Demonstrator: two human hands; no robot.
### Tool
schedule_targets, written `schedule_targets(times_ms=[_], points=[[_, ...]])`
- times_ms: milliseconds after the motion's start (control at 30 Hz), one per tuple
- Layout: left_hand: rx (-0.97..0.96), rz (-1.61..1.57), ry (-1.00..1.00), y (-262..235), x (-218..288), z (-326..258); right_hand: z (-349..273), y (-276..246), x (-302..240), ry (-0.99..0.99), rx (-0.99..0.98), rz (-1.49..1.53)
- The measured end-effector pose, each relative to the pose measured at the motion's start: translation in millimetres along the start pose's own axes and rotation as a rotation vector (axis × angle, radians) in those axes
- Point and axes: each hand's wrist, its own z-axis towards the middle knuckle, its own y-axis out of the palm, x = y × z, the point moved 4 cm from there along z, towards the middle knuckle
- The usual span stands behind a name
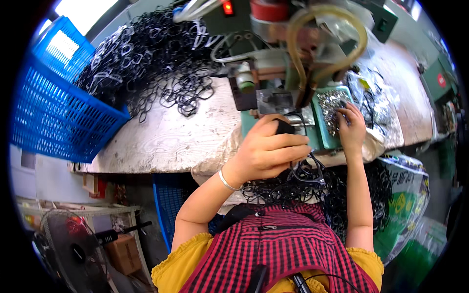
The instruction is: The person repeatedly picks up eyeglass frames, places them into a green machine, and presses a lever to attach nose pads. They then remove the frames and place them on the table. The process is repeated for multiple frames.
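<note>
Black elastic loop [286,128] pinched in left hand [266,154] fingers, held up at small press machine [273,100] on surface [185,132]. Right hand [351,128] fingers pressed together, picking in tray of metal clips [331,110] — likely snag: loop tangling with lap pile [288,188], or fingertips caught near press.

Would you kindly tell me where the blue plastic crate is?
In the head view, the blue plastic crate sits far left on the workbench, beside the heap of black loops.
</note>
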Motion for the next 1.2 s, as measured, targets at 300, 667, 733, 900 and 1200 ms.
schedule_targets(times_ms=[300,667,733,900,1200], points=[[0.394,0.299,-0.430,0.4,4.6,-73.1,-13.4,-8.2,-12.0,0.135,0.115,0.246],[0.523,0.208,-0.966,-15.4,-166.4,-124.5,4.5,-6.3,-69.6,0.017,-0.014,0.326],[0.513,0.193,-0.968,-13.3,-172.9,-127.4,1.0,-8.9,-66.6,0.013,-0.011,0.302],[0.720,0.197,-0.989,-33.5,-141.9,-131.0,-24.7,-29.2,-24.3,0.110,0.039,0.202],[0.196,0.999,-0.759,-135.4,-179.5,-187.6,-32.0,-57.0,-53.2,0.083,0.013,0.304]])
